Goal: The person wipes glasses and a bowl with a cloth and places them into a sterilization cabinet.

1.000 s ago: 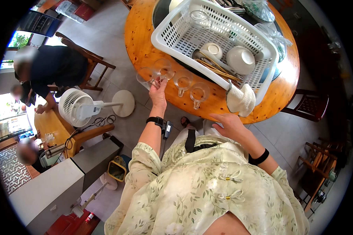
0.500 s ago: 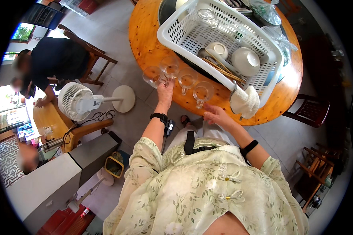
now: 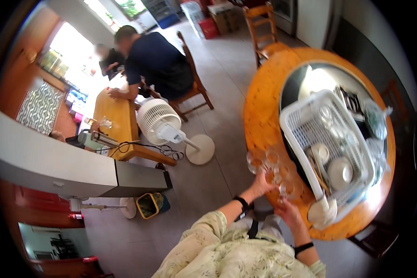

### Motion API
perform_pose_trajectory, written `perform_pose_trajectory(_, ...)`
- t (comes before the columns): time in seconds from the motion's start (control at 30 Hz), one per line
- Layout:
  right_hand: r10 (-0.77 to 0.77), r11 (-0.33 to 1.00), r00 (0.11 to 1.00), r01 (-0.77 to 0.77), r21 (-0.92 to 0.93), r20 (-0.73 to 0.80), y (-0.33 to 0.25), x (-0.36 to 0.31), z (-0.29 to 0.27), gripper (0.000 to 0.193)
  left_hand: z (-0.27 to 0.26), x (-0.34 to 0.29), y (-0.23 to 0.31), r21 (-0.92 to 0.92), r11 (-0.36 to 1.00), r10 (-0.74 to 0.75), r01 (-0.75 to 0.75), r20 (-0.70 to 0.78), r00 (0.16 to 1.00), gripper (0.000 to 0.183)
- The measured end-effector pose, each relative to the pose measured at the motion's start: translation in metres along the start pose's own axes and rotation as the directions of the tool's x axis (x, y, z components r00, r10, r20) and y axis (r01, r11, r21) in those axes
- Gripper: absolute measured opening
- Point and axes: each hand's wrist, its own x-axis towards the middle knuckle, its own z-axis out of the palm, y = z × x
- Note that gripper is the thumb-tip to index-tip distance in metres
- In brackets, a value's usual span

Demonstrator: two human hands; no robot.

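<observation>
Working left to right along the round desk [image 3: 264,106]: four clear glass cups [image 3: 255,163] cluster at its near left edge, beside the white basket [image 3: 303,160]. Left hand [image 3: 262,184]: fingers bent at the handles of the leftward cups; blurred, cannot tell whether grasping. Right hand [image 3: 289,214]: fingertips at the handle of the cup nearest the wearer; grasp or mere touch, cannot tell.

Handling (judged): light, stiff, smooth, slippery if wet, fragile; rims may chip if knocked together. Best hold: by the handle, or low around the body.

Basket, toward the desk's right edge, carries white bowls [image 3: 340,171]; cream cloth [image 3: 323,211] over its near corner.

Writing, left to right: packets [image 3: 75,99] beyond, too blurred to read; cups and basket, none readable.
</observation>
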Motion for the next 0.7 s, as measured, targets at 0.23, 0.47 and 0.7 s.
perform_pose_trajectory(0.23,0.011,0.995,1.0,-0.008,-0.099,0.026,-0.003,-0.002,0.014,0.036,0.037,-0.016,-0.046,0.297,0.95,0.003,0.097,-0.319,0.948,0.058)
perform_pose_trajectory(0.47,0.043,0.992,0.999,-0.043,-0.119,-0.004,-0.005,-0.01,-0.001,0.031,0.045,-0.005,-0.03,0.254,0.929,-0.137,0.267,-0.434,0.891,0.036)
perform_pose_trajectory(0.7,-0.079,0.971,0.988,0.046,-0.233,-0.134,-0.021,-0.05,0.008,0.027,0.05,0.012,-0.055,0.156,0.974,-0.072,0.162,-0.464,0.883,0.028)
